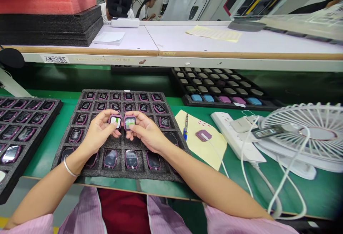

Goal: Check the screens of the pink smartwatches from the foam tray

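My left hand (103, 128) pinches a purple-rimmed smartwatch body (115, 120) whose lit screen shows white and green. Close beside it, my right hand (143, 128) grips a second smartwatch body (130, 121), its screen also lit in green and pale bands. Both thumbs lie on or near the screens. Below the hands lies a grey foam tray (120, 144) with rows of compartments. The far rows hold watches showing white text on dark screens, while the watches in the nearest row have dark screens. My hands and forearms hide some compartments.
Another foam tray of watches (25, 117) lies at left. To the right are yellow paper (211, 151), a pen (185, 126), a purple charging piece (203, 135), a white power strip (235, 133) and a white fan (316, 133). A shelf (171, 55) crosses behind, above a black tray (187, 96).
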The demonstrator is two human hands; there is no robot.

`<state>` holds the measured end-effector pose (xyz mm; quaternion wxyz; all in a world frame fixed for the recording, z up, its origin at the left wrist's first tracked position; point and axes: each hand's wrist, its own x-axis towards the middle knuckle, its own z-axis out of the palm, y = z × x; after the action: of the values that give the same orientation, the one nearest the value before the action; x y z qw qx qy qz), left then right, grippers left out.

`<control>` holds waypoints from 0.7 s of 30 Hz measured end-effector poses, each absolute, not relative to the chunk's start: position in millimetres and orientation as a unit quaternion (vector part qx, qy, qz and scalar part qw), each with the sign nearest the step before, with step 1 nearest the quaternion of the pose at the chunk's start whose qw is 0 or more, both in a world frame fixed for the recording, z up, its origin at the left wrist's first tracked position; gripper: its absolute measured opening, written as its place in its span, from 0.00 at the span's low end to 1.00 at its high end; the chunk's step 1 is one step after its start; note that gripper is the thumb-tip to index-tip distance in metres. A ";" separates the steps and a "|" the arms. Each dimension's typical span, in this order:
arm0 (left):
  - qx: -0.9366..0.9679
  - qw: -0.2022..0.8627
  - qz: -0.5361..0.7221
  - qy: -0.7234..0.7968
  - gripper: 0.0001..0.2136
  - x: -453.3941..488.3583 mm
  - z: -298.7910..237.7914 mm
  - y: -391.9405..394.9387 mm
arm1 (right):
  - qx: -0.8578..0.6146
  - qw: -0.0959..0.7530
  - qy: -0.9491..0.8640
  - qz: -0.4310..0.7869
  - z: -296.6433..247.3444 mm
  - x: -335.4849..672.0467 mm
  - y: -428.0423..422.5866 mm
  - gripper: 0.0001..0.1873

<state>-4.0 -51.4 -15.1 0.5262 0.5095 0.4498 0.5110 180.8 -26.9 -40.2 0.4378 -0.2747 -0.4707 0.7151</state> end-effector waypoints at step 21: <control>0.502 0.560 0.527 0.396 0.24 -3.9 -21.2 -49.9 | -0.265 0.451 -0.422 0.741 -40.0 182.8 -23.0 0.17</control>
<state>-3.9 -49.9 -21.2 0.5602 0.5016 0.3962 0.5268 182.8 -23.0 -40.0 0.4509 -0.2646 -0.4218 0.7408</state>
